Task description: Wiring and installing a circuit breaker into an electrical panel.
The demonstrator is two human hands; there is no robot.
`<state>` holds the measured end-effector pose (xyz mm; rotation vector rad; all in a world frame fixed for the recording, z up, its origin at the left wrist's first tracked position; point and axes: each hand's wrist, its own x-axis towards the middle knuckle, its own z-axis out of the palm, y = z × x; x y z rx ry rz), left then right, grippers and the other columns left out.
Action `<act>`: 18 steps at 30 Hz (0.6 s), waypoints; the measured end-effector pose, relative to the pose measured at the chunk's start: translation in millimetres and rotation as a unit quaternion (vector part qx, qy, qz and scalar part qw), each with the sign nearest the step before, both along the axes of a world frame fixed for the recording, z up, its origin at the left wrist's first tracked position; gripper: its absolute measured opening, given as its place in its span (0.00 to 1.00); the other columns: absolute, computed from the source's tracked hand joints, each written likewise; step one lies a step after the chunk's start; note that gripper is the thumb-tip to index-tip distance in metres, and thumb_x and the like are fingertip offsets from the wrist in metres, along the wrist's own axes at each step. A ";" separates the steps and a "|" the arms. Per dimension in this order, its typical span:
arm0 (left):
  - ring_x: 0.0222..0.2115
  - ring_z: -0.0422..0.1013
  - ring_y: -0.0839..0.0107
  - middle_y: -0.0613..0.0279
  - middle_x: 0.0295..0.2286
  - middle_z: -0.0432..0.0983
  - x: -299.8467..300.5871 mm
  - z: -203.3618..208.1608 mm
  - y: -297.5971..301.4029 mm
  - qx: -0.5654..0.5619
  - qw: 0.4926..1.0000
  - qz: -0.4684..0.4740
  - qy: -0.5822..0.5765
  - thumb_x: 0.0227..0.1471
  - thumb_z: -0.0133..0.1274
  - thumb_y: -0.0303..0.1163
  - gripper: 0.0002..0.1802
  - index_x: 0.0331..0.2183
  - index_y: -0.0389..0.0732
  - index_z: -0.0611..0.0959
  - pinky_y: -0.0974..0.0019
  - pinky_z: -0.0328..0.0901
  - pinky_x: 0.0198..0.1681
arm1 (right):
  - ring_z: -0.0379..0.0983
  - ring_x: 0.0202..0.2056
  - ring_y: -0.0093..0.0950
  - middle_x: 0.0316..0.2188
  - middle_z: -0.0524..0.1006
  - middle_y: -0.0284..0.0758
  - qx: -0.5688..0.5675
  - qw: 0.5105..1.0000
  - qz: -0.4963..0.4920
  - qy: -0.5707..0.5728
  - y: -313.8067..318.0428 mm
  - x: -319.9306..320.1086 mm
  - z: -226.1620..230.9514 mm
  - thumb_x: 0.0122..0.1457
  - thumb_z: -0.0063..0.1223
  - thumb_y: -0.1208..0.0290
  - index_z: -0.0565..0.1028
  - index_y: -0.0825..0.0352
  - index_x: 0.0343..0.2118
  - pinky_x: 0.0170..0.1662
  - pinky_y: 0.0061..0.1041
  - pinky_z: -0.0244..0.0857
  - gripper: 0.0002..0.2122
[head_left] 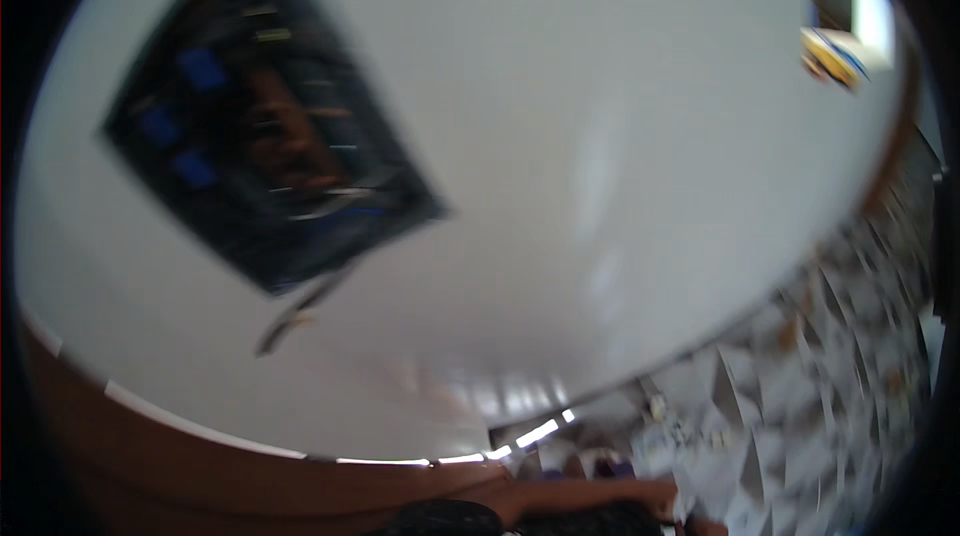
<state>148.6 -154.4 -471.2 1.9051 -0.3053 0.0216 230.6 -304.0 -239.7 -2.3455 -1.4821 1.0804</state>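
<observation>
Neither of my hands can be made out. Along the lower edge runs a brown, skin-toned strip point(600, 493) with black rounded shapes point(445, 516) beside it; blur leaves open whether it is part of an arm, and it shows no fingers. Up on the left of a broad white tabletop point(520, 136) lies a dark, four-sided tray-like thing point(270, 126). Several blue blocks point(203, 67), a long brown piece point(290, 131) and thin pale bits show within its outline, too smeared to name. A narrow black strip point(300, 311) sticks out from its near corner.
A small yellow, white and blue thing point(835, 58) rests at the table's far right. Brown wood-like material point(200, 476) borders the lower left. Patterned tile floor point(760, 396) shows beyond the table's curved right edge.
</observation>
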 end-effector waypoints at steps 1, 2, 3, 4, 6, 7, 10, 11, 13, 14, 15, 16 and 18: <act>0.22 0.74 0.60 0.53 0.21 0.76 11.1 -33.0 -1.2 0.168 0.984 -0.042 0.045 0.46 0.61 0.37 0.11 0.22 0.40 0.80 0.56 0.67 0.27 | 0.76 0.31 0.46 0.30 0.78 0.52 0.001 0.996 0.083 -0.039 15.6 -8.6 23.4 0.59 0.53 0.69 0.73 0.74 0.43 0.34 0.39 0.70 0.14; 0.22 0.74 0.60 0.53 0.21 0.76 -13.9 -15.6 36.9 0.187 0.980 -0.010 0.071 0.46 0.61 0.37 0.11 0.22 0.40 0.80 0.56 0.67 0.27 | 0.76 0.31 0.44 0.31 0.78 0.51 -0.028 0.992 0.121 -0.029 23.8 2.4 -15.3 0.59 0.52 0.70 0.73 0.75 0.44 0.35 0.38 0.70 0.14; 0.22 0.74 0.60 0.53 0.21 0.76 -16.9 -9.3 54.7 0.202 0.976 0.005 0.081 0.46 0.61 0.37 0.11 0.23 0.40 0.81 0.56 0.67 0.27 | 0.77 0.32 0.42 0.32 0.79 0.50 -0.064 0.987 0.139 -0.038 14.6 7.1 -41.2 0.60 0.52 0.70 0.73 0.76 0.45 0.36 0.38 0.71 0.14; 0.22 0.74 0.59 0.52 0.21 0.76 -10.0 -9.0 65.8 0.215 0.973 0.010 0.080 0.46 0.60 0.37 0.11 0.23 0.40 0.81 0.56 0.67 0.27 | 0.77 0.32 0.42 0.32 0.79 0.50 -0.052 0.988 0.141 -0.047 7.4 7.9 -60.9 0.60 0.52 0.70 0.73 0.76 0.45 0.36 0.38 0.71 0.14; 0.22 0.74 0.59 0.52 0.21 0.76 -1.8 -5.0 80.4 0.233 0.969 0.030 0.075 0.47 0.60 0.37 0.11 0.24 0.40 0.81 0.55 0.67 0.27 | 0.74 0.27 0.48 0.26 0.77 0.49 0.054 0.992 0.108 -0.021 -2.4 11.0 -95.6 0.60 0.52 0.67 0.76 0.71 0.37 0.30 0.43 0.67 0.11; 0.22 0.74 0.59 0.52 0.22 0.76 1.9 -6.0 84.2 0.239 0.968 0.040 0.071 0.47 0.60 0.37 0.11 0.24 0.40 0.81 0.55 0.67 0.27 | 0.72 0.25 0.51 0.24 0.77 0.49 0.105 0.990 0.092 -0.007 -0.4 15.0 -102.9 0.61 0.52 0.65 0.77 0.68 0.34 0.28 0.46 0.64 0.10; 0.23 0.74 0.58 0.51 0.22 0.76 2.8 -12.7 96.6 0.251 0.963 0.070 0.068 0.47 0.60 0.37 0.11 0.25 0.40 0.81 0.55 0.67 0.27 | 0.76 0.37 0.51 0.33 0.79 0.53 -0.031 0.995 0.096 0.007 18.0 4.6 -93.9 0.64 0.47 0.63 0.78 0.71 0.41 0.39 0.45 0.68 0.15; 0.23 0.74 0.58 0.51 0.22 0.76 7.6 -5.1 103.1 0.258 0.961 0.075 0.066 0.47 0.60 0.37 0.11 0.25 0.40 0.81 0.55 0.67 0.27 | 0.75 0.33 0.52 0.28 0.77 0.52 0.065 0.990 0.123 0.017 1.2 6.9 -123.9 0.63 0.46 0.65 0.76 0.70 0.35 0.35 0.46 0.67 0.12; 0.23 0.74 0.58 0.50 0.22 0.76 17.0 10.4 116.9 0.275 0.956 0.086 0.063 0.47 0.60 0.37 0.11 0.25 0.40 0.81 0.54 0.67 0.27 | 0.73 0.28 0.53 0.24 0.75 0.51 0.169 0.973 0.156 0.019 1.0 38.0 -175.4 0.63 0.45 0.68 0.74 0.69 0.30 0.31 0.47 0.67 0.10; 0.23 0.74 0.57 0.50 0.22 0.76 23.2 17.8 119.2 0.278 0.955 0.085 0.059 0.47 0.60 0.37 0.11 0.26 0.40 0.81 0.54 0.67 0.27 | 0.73 0.28 0.53 0.24 0.75 0.51 0.161 0.974 0.154 0.034 9.8 44.6 -182.3 0.63 0.45 0.68 0.74 0.69 0.30 0.31 0.47 0.67 0.10; 0.23 0.74 0.57 0.50 0.23 0.76 29.4 17.7 120.4 0.279 0.954 0.095 0.055 0.47 0.60 0.37 0.11 0.26 0.39 0.81 0.54 0.67 0.27 | 0.74 0.29 0.52 0.24 0.75 0.51 0.151 0.974 0.164 0.047 19.6 55.4 -181.5 0.63 0.45 0.68 0.74 0.69 0.31 0.32 0.47 0.67 0.10; 0.23 0.74 0.57 0.50 0.23 0.76 36.3 17.9 122.1 0.280 0.953 0.105 0.051 0.47 0.60 0.37 0.11 0.26 0.39 0.81 0.54 0.67 0.27 | 0.74 0.29 0.52 0.25 0.76 0.51 0.141 0.973 0.173 0.060 29.8 66.1 -180.5 0.63 0.45 0.68 0.74 0.70 0.31 0.32 0.46 0.67 0.10; 0.23 0.74 0.56 0.49 0.23 0.77 54.2 22.0 124.0 0.281 0.951 0.120 0.039 0.47 0.60 0.37 0.11 0.27 0.39 0.81 0.54 0.67 0.27 | 0.74 0.29 0.51 0.25 0.76 0.50 0.119 0.972 0.186 0.083 47.3 89.9 -176.6 0.62 0.46 0.68 0.74 0.70 0.32 0.32 0.46 0.67 0.10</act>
